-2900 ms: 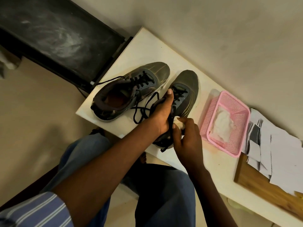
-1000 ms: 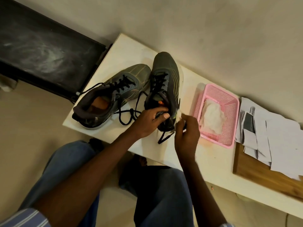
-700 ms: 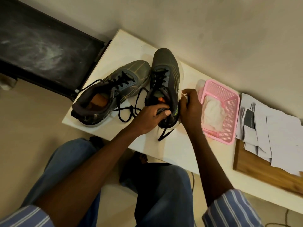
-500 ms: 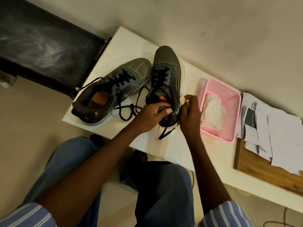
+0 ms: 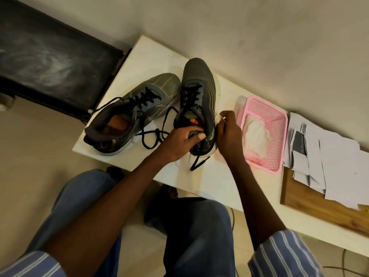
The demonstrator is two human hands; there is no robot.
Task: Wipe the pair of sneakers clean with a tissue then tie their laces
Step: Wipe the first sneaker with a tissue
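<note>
Two dark grey sneakers with loose black laces stand on the white table (image 5: 211, 176). The right sneaker (image 5: 199, 84) points away from me, toe toward the wall. My left hand (image 5: 181, 142) grips its heel collar, thumb over the rim. My right hand (image 5: 227, 132) holds a small white tissue (image 5: 219, 116) against the outer side of that sneaker near the heel. The left sneaker (image 5: 135, 110) lies angled beside it, untouched, its opening showing an orange insole.
A pink plastic basket (image 5: 277, 140) holding crumpled white tissue (image 5: 255, 136) sits just right of my right hand. Further right, loose papers (image 5: 327, 156) lie over a wooden board (image 5: 311, 202). A dark bench (image 5: 50, 50) adjoins the table's left end. The wall runs behind.
The right sneaker has been turned from angled to pointing at the wall. My left hand shifted from its tongue to its heel. My right hand slid the tissue along the shoe's outer side.
</note>
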